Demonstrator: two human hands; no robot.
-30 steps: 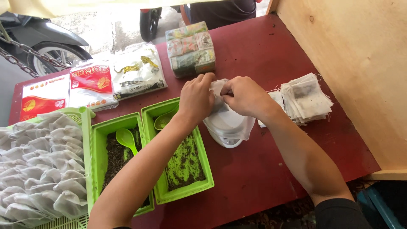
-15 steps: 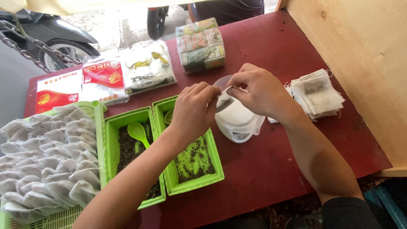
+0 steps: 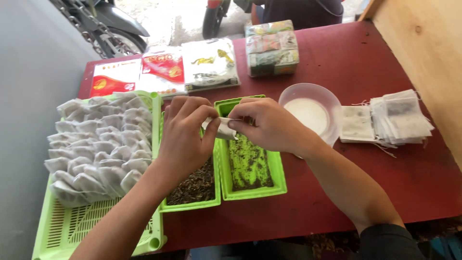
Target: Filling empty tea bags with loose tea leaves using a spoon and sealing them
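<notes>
I hold a small white sachet (image 3: 222, 128) pinched between my left hand (image 3: 185, 137) and right hand (image 3: 267, 126), right over the two green trays (image 3: 250, 192) so any spill drops back in. Half a second ago both hands worked above the white bowl (image 3: 310, 113); now they sit further left, and the bowl stands uncovered.

Thin matt paper tea bag (image 3: 222, 129); glossy green plastic trays (image 3: 269, 185); translucent smooth plastic bowl (image 3: 332, 103); slotted plastic basket (image 3: 72, 226); matt red tabletop (image 3: 365, 62); shiny printed foil packets (image 3: 209, 62); raw plywood wall (image 3: 428, 43)
</notes>
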